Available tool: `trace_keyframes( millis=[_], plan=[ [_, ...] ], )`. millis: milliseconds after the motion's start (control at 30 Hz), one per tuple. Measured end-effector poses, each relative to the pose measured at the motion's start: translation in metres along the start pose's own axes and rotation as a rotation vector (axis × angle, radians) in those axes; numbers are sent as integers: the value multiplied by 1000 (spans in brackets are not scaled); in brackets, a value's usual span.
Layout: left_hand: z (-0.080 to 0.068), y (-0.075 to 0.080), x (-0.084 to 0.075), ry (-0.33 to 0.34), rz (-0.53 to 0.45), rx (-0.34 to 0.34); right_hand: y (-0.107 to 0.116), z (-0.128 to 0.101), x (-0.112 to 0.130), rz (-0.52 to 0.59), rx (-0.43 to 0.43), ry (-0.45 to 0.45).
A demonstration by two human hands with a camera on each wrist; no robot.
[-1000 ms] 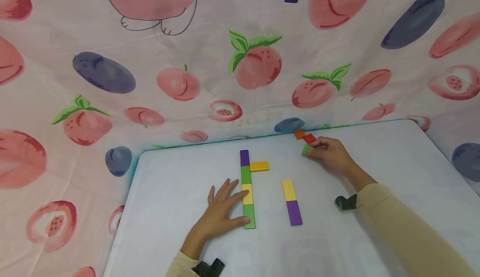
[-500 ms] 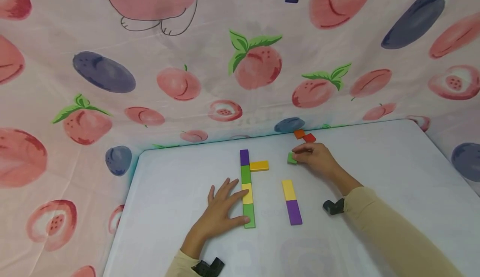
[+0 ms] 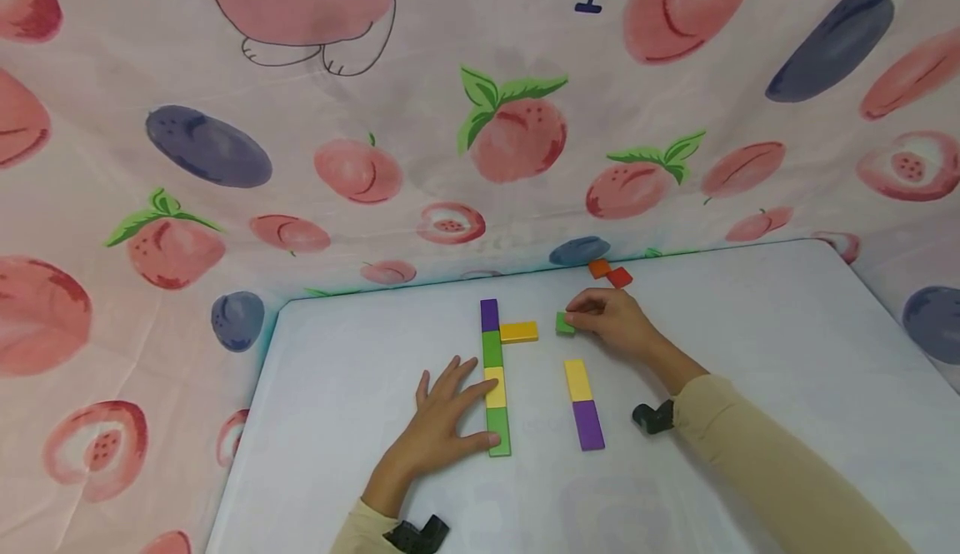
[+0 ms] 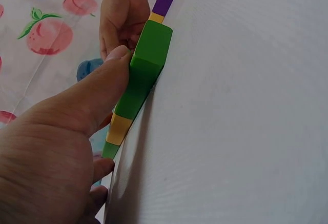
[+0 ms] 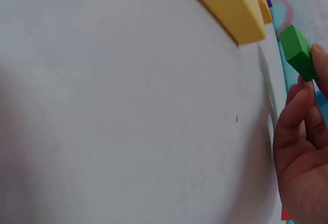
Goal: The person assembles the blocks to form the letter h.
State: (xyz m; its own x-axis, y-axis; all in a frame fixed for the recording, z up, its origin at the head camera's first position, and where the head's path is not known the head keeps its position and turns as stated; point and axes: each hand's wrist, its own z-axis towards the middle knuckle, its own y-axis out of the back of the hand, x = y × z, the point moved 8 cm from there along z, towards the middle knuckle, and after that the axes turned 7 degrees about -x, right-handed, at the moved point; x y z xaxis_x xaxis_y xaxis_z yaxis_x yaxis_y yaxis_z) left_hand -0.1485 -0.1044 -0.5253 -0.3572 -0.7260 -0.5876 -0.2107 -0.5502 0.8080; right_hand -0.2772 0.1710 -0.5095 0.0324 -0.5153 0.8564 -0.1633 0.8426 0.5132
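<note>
So from where I'm standing, starting at the left: the left hand [image 3: 442, 425] lies flat on the white table [image 3: 360, 387], fingers straight and spread, thumb and fingertips pressed against the side of the long column of blocks [image 3: 493, 379] — purple at the far end, then green, yellow, green nearest the person. It isn't gripping anything, just bracing; the left wrist view shows the thumb [image 4: 110, 78] right up against the near green piece.

A yellow block [image 3: 519, 332] sticks out sideways from the column near its far end, touching the upper green one, like the start of a branch.

Just to the right of that, the right hand [image 3: 611, 321] pinches a small green block [image 3: 565, 323] in its fingertips, held low and close to the free end of the yellow branch but not touching it. The right wrist view shows the green cube [image 5: 298, 51] at the fingertips with a gap to the yellow.

Nearer the person there's a separate yellow and purple pair [image 3: 582, 404], laid end to end. At the far edge sit an orange block [image 3: 598, 268] and a red block [image 3: 619, 277], untouched.

My guess: the column is built, the branch is one piece in, the green is mid-placement — and the two loose ones are left.
</note>
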Motion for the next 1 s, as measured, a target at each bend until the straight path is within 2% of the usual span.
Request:
trace_keyframes(
  millis=[167, 433, 633, 1000],
  plan=[
    [0, -1, 1, -6, 5, -10, -10, 2, 2, 65, 57, -53],
    [0, -2, 2, -14, 2, -20, -21, 6, -6, 68, 102, -98],
    [0, -2, 2, -12, 7, -14, -23, 7, -5, 21, 105, -132],
    [-1, -2, 2, -8, 11, -13, -26, 7, -4, -57, 106, -102]
  ],
)
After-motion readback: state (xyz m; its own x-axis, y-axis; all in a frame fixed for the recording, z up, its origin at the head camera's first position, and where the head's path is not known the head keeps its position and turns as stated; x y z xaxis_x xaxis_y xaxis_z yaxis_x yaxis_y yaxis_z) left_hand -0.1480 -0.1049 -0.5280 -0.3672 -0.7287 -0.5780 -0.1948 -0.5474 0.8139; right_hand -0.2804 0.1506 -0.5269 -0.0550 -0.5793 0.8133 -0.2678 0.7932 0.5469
